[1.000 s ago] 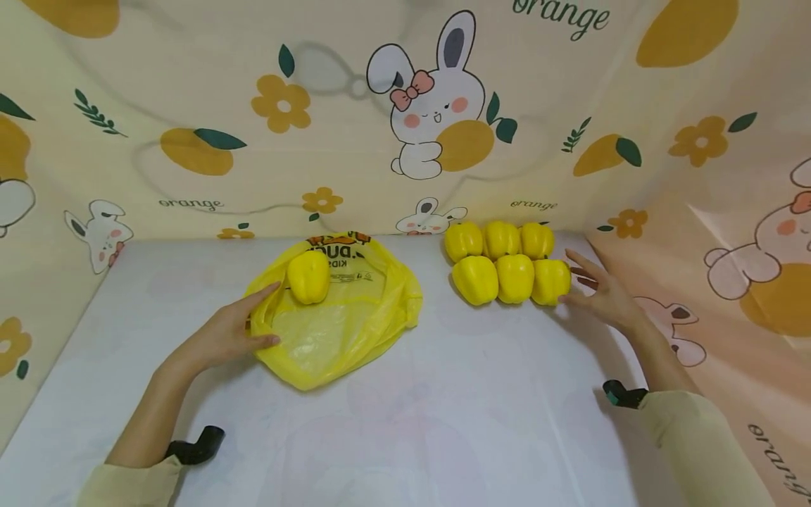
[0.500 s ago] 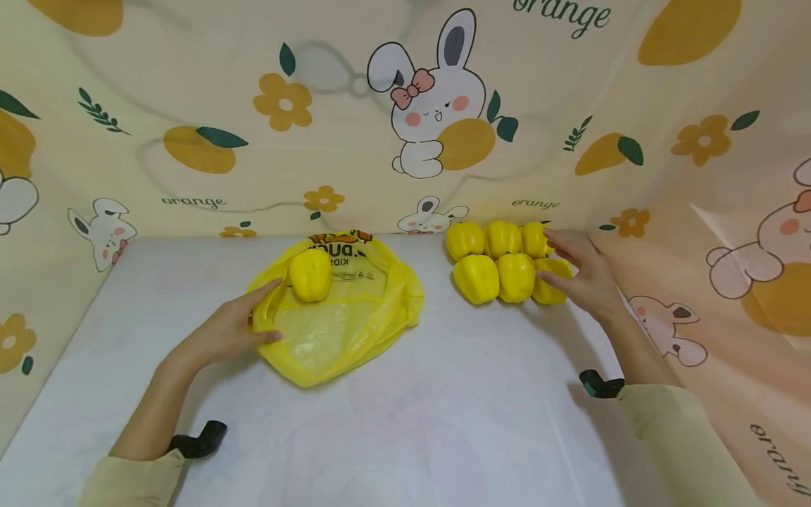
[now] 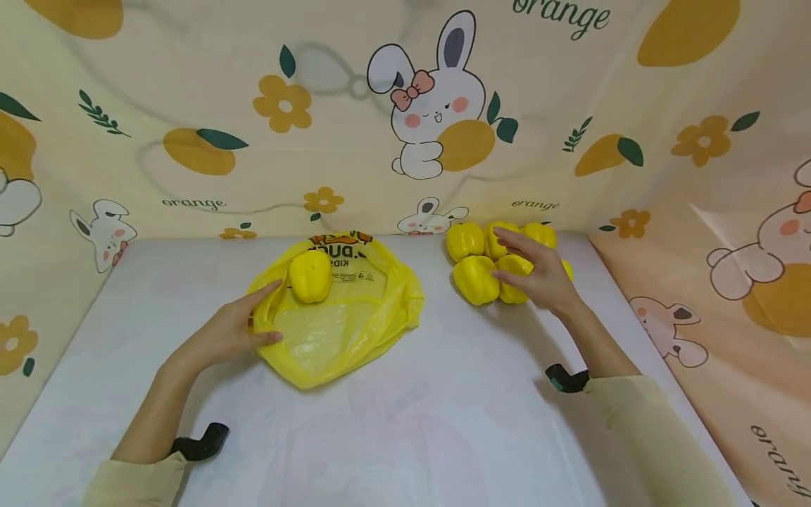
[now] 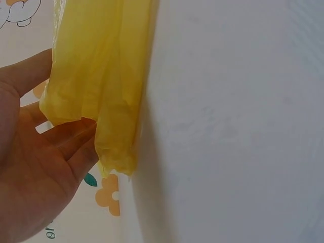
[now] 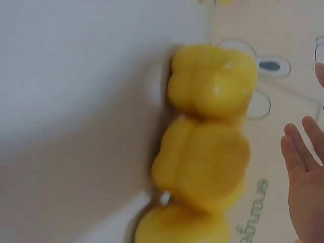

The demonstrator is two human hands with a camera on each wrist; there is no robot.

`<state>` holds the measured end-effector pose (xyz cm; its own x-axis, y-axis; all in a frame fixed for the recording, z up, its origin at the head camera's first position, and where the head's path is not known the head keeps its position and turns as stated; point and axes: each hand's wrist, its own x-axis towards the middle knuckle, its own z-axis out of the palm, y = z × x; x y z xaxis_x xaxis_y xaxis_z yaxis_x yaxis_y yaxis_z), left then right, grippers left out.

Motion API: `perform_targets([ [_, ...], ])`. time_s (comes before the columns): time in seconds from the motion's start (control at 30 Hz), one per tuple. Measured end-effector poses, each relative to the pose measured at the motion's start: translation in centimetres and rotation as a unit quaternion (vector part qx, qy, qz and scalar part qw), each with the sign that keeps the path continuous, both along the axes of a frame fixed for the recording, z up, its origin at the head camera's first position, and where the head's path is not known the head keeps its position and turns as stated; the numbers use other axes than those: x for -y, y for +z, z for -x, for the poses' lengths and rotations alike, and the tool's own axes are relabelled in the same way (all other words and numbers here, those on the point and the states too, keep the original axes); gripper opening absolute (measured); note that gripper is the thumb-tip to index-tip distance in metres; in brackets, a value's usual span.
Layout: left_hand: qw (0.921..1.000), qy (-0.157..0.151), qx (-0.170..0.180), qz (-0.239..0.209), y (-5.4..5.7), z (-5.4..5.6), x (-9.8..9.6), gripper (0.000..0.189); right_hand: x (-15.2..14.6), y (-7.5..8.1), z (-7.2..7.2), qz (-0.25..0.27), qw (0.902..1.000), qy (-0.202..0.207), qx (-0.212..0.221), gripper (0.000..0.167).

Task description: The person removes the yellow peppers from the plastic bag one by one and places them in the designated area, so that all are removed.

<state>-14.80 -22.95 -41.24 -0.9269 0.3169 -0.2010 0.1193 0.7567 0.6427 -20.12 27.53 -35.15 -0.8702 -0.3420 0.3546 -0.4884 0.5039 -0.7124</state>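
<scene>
A yellow plastic bag point(image 3: 323, 338) with its mouth spread wide lies left of centre on the white table. One yellow bell pepper point(image 3: 310, 277) sits inside it. My left hand point(image 3: 231, 331) holds the bag's left rim; in the left wrist view, yellow plastic point(image 4: 96, 61) passes between thumb and fingers, partly hiding the fingers. My right hand point(image 3: 548, 278) hovers over two rows of yellow bell peppers point(image 3: 475, 279), holding nothing, its fingers extended and apart. It partly covers the peppers at the right. Three peppers point(image 5: 202, 157) show close up in the right wrist view, with the fingers off to the side.
Behind the table point(image 3: 405, 429) hangs a cream cloth point(image 3: 342, 155) printed with rabbits and oranges. It continues down the right side, close to my right arm. Black wrist mounts point(image 3: 201, 442) stick out from both forearms.
My right hand has moved left, from beside the rightmost front pepper to above the middle of the rows. The peppers stay in place, and my left hand keeps its place at the bag.
</scene>
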Motion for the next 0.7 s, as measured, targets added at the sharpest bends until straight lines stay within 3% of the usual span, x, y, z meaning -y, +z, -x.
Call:
perform_targets([
  [0.23,1.0000,0.001,-0.006,0.000,-0.1,-0.2,0.0,0.093,3.4,0.9,1.0,0.019,0.9987,0.029,0.038,0.062],
  [0.43,1.0000,0.001,-0.005,0.000,-0.1,-0.2,0.0,0.093,6.1,0.8,1.5,0.027,0.9961,0.073,0.042,0.061],
  [0.6,0.9999,-0.003,-0.012,-0.002,0.0,-0.2,0.0,0.094,8.1,0.3,2.0,0.023,0.9948,0.095,0.029,0.061],
  [0.7,0.9999,-0.003,-0.010,-0.003,-0.1,-0.2,-0.1,0.094,9.0,-0.9,3.0,0.029,0.9925,0.118,0.010,0.064],
])
